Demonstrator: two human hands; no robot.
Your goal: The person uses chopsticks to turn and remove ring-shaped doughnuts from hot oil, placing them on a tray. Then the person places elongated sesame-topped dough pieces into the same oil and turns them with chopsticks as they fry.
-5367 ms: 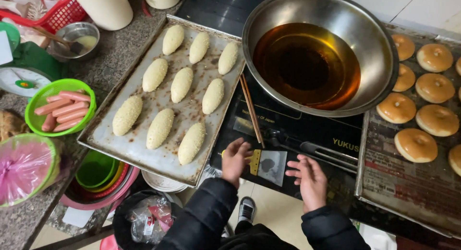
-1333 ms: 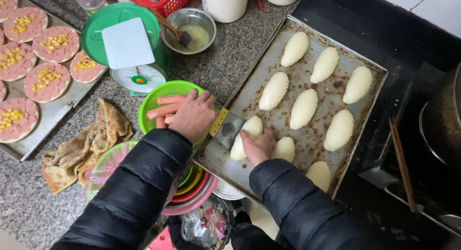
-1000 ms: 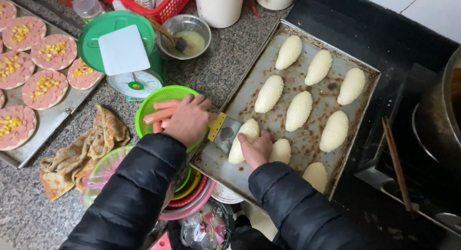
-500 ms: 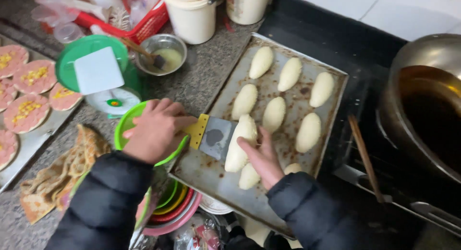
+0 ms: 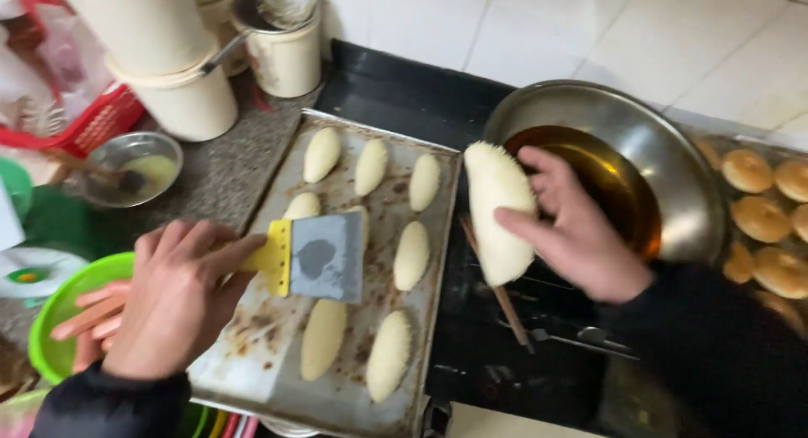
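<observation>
My left hand [image 5: 172, 299] grips the yellow handle of a flat metal scraper [image 5: 324, 257], its blade held over the metal baking tray [image 5: 252, 366]. Several pale oblong dough pieces [image 5: 411, 254] lie on that tray. My right hand [image 5: 572, 232] holds one breaded dough piece [image 5: 498, 211] upright, off the tray's right edge and next to the big metal bowl of amber oil [image 5: 619, 164].
A green bowl of sausages [image 5: 63, 320] sits at the lower left. White tubs [image 5: 181, 97] and a small steel bowl [image 5: 135, 164] stand behind the tray. Wooden chopsticks [image 5: 501, 299] and tongs [image 5: 581, 341] lie on the black cooktop. Browned buns [image 5: 762, 219] rest at the right.
My right hand has lifted one dough piece off the tray and carried it right toward the oil bowl. The left hand still holds the scraper over the tray.
</observation>
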